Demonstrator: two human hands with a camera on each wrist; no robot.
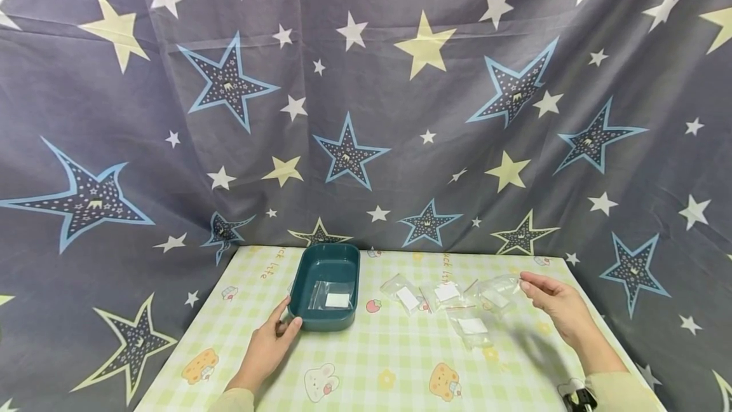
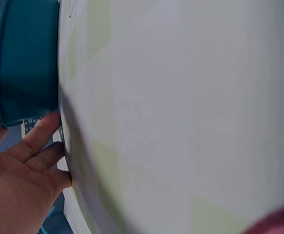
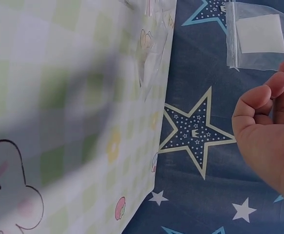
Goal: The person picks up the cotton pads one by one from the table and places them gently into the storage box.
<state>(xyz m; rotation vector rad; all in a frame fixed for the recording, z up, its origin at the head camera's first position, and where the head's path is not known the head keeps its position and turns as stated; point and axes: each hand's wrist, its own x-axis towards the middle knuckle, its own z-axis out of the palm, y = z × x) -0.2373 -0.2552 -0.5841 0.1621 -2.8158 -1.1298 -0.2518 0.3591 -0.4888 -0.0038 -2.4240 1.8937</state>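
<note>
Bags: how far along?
Looks done: one clear plastic bag with white insert in the teal rectangular box. In hand: another such bag, pinched by the right hand; the left hand touches the box. Probably left: three such bags on the green checked tabletop.

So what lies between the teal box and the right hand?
The head view shows three clear bags on the tablecloth there, one a little nearer the front, plus the bag that the right hand pinches.

Left grip (image 1: 267, 341) low, thumb (image 1: 294, 326) spread from fingers (image 1: 279, 311), right grip (image 1: 556, 308) raised and pinching
</note>
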